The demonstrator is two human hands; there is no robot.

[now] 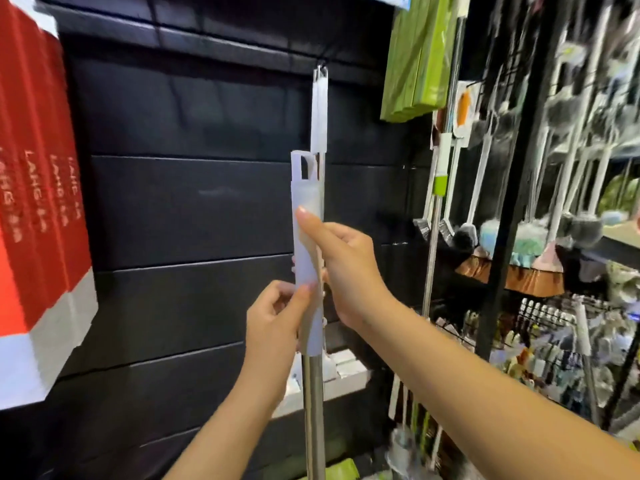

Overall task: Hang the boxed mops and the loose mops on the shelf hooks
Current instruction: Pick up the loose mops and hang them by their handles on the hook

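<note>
I hold a loose mop upright by its white plastic handle grip (306,202), which has a hanging hole at the top and a steel pole (313,410) below. My right hand (346,268) wraps the grip from the right, thumb on its front. My left hand (277,323) pinches the grip lower down from the left. Just behind and above, another white mop handle (319,109) hangs from a hook (322,65) on the black slat wall. The held mop's hole sits below that hook. Red boxed mops (38,188) hang at the left.
Green boxes (420,57) hang at the upper right. Farther right a rack holds brooms, dusters (526,237) and a green-collared pole (438,188). White boxes (346,370) sit on a low shelf behind the pole. The black slat wall (194,202) fills the middle.
</note>
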